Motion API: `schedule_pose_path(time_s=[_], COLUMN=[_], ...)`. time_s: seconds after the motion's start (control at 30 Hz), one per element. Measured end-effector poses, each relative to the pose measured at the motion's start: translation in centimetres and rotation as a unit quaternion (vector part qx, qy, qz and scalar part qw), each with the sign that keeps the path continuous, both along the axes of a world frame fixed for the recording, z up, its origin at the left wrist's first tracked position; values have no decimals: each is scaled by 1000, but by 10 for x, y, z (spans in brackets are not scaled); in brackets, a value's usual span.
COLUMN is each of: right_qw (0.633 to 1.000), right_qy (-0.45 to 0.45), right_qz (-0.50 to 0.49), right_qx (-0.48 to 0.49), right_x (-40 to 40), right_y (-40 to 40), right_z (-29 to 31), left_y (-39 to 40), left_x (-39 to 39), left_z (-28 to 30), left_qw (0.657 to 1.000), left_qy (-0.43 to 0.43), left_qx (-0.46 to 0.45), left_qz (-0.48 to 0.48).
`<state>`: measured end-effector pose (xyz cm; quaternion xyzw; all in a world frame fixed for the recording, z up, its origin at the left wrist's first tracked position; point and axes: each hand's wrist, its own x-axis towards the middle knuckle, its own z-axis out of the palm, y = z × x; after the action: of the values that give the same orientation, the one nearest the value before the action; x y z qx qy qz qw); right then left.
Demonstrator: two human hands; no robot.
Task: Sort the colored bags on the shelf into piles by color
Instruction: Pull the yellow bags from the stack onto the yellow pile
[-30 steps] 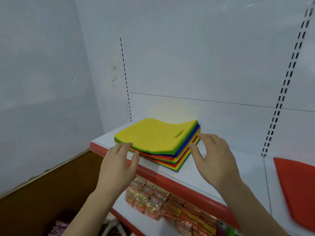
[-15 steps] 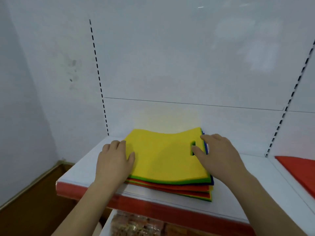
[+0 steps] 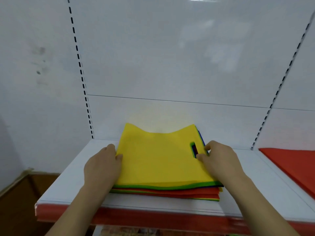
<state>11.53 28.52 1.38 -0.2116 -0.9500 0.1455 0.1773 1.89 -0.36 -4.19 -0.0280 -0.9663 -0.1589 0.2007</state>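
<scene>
A stack of flat colored bags (image 3: 163, 193) lies on the white shelf (image 3: 68, 189), with a yellow bag (image 3: 158, 159) on top and green, blue, red and yellow edges showing beneath. My left hand (image 3: 102, 166) holds the yellow bag's left edge, thumb on top and fingers curled round the side. My right hand (image 3: 218, 160) pinches the right edge by the handle cut-out (image 3: 194, 149), thumb on top of the bag. A separate red bag (image 3: 293, 162) lies flat on the shelf at the far right.
The shelf has a red front lip (image 3: 136, 217) and a white back panel (image 3: 170, 65) with slotted uprights. A lower shelf with packaged goods (image 3: 119, 232) shows below. A brown surface (image 3: 20, 201) sits at the lower left.
Both hands have closed in on the stack: the left now holds the yellow bag's left edge and the right pinches its right edge at the cut-out. The view has moved closer.
</scene>
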Motion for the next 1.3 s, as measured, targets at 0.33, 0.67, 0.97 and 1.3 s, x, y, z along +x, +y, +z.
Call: schedule_pose_path(time_s=[0.33,0.67,0.97,1.3], right_qw=[993,938,937,936], right_qy=[75,335,341,351], right_qz=[-29,78,75,22], right_qx=[81,-51,-15,2], right_x=[2,26,48,88], right_y=[-2,3,16,36], right_z=[-6,3,-6,-10], left_y=[2,9,27,77], left_x=[5,25,35,50], left_z=[-5,40,33,31], left_qw=[987,936,940,924], left_qy=[144,253,187,163], left_qx=[-65,200,226,265], left_qz=[-35,-142,-175,-223])
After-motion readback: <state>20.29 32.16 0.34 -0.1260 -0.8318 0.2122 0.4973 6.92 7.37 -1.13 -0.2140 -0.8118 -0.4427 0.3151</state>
